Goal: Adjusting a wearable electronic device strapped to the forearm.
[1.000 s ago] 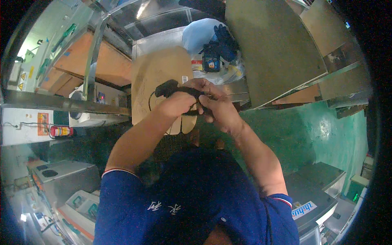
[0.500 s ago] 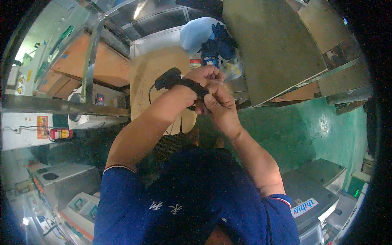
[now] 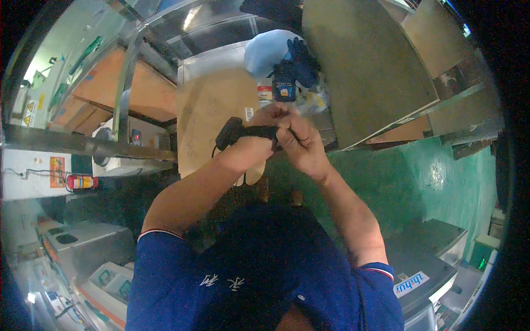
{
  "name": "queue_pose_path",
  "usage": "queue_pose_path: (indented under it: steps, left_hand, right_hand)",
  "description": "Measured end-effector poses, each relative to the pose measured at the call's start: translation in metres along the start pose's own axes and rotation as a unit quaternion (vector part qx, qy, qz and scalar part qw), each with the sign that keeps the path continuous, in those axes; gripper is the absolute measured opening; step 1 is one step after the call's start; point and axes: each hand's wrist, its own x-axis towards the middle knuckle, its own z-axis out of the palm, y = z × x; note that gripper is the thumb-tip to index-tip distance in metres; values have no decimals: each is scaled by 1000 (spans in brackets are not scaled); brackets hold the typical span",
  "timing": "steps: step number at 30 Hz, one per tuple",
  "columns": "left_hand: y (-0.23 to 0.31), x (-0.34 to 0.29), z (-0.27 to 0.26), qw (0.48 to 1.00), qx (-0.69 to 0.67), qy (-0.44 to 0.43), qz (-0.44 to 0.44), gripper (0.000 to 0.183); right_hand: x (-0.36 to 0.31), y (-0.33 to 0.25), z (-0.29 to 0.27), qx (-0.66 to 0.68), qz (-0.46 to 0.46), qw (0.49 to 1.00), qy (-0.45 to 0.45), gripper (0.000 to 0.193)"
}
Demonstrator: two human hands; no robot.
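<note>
A black strap (image 3: 259,132) runs around my left wrist or the back of the hand. On it sits a small black box-shaped device (image 3: 228,134) with a thin cable hanging from its side. My left hand (image 3: 271,113) has its fingers loosely bent and apart, with nothing visible in them. Thumb and fingers of my right hand (image 3: 302,144) pinch the strap's end at the left hand's edge. Beneath my left arm lies a large brown cardboard piece (image 3: 212,105) with rounded corners.
Beyond my hands are dark gloves (image 3: 301,60), a dark blue package (image 3: 284,83), a red and white container (image 3: 265,90) and a pale blue bag (image 3: 268,48). A large grey-brown panel (image 3: 370,71) stands right. A metal frame rail (image 3: 83,148) crosses the left side.
My left hand and the black device have come lower and turned, so the strap now lies more level. My right hand keeps its pinch on the strap's end.
</note>
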Motion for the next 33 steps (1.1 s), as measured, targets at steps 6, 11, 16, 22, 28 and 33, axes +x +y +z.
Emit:
queue_pose_path:
  steps: [6,11,16,22,28,33]
  left_hand:
    - [-21,-13,-30,948,318,-21,22,26]
    - [-35,-15,-44,980,198,-30,11,11]
    - [-52,-15,-51,962,255,-65,72,8]
    - [-53,-31,-72,940,308,-122,-81,8]
    - [-41,-20,-87,966,71,-211,-131,22]
    - [-50,-30,-77,983,109,-53,-137,20]
  right_hand:
    - [-8,8,22,-43,65,993,93,9]
    - [-6,-12,16,-148,79,985,-32,20]
    - [-12,-18,23,-225,46,973,-38,22]
    - [-20,4,28,-214,63,973,-58,20]
    - [-24,-4,31,-37,300,953,-27,20]
    - [-23,-4,29,318,365,875,14,19]
